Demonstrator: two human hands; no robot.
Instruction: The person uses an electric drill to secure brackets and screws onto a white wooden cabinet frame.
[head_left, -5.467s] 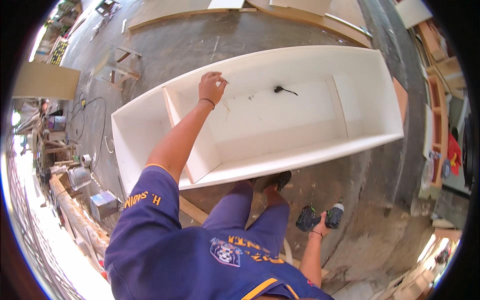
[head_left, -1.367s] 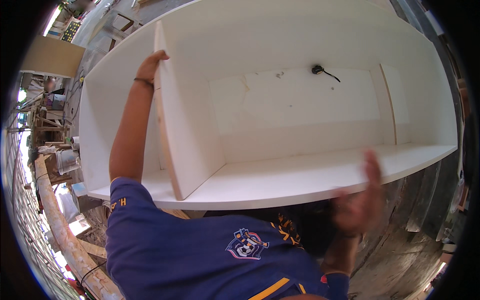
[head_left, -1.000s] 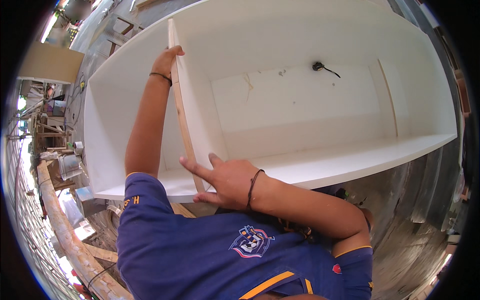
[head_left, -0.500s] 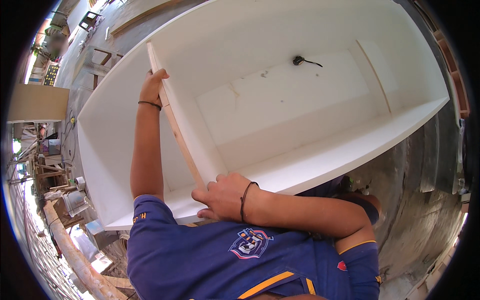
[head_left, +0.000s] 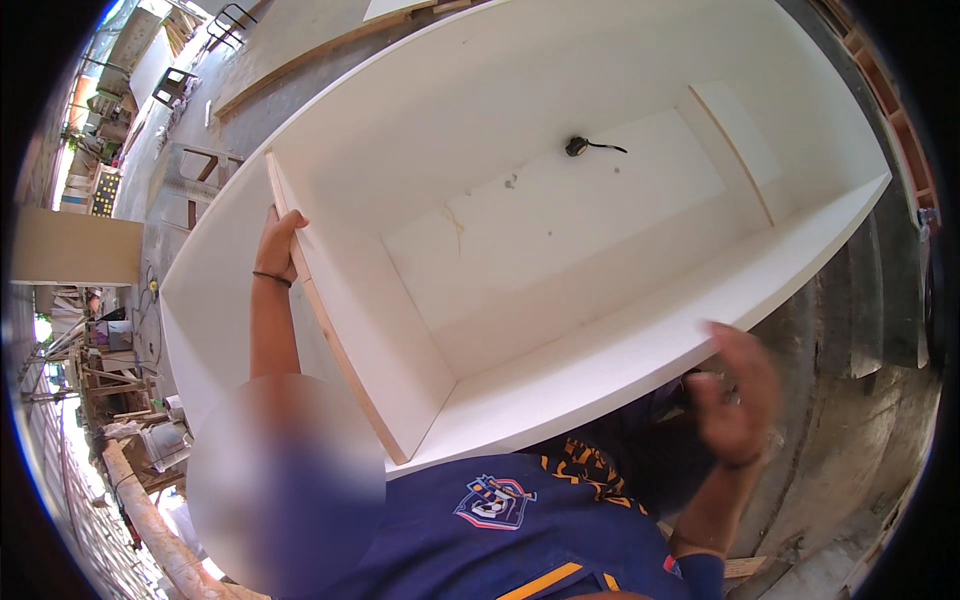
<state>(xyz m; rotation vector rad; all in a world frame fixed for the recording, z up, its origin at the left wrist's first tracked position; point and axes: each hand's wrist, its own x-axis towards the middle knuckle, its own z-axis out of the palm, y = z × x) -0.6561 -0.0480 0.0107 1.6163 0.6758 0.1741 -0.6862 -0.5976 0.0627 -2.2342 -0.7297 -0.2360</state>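
Note:
A large white box-shaped cabinet (head_left: 590, 395) lies with its open side up in front of me. Across its left part stands a white divider panel (head_left: 365, 320) with a bare wood edge. My left hand (head_left: 279, 245) is closed round the panel's upper edge toward its far end, thumb on the right face. My right hand (head_left: 738, 400) is raised off the cabinet, just beyond its near right wall. Motion smears it, but its thumb and fingers are apart, with nothing seen between them. Inside lies a small black tape measure (head_left: 576, 147) with a strap.
A second, lower partition (head_left: 735, 150) stands at the cabinet's right end. Long wooden strips (head_left: 320, 55) lie on the floor beyond. A dark stool (head_left: 173, 87) is at the far left, and a tan board (head_left: 75, 246) stands left of the cabinet.
My right hand has let go of the panel's near end and swung right, off the cabinet. The panel's near end now shows lower in view. My left hand keeps its hold.

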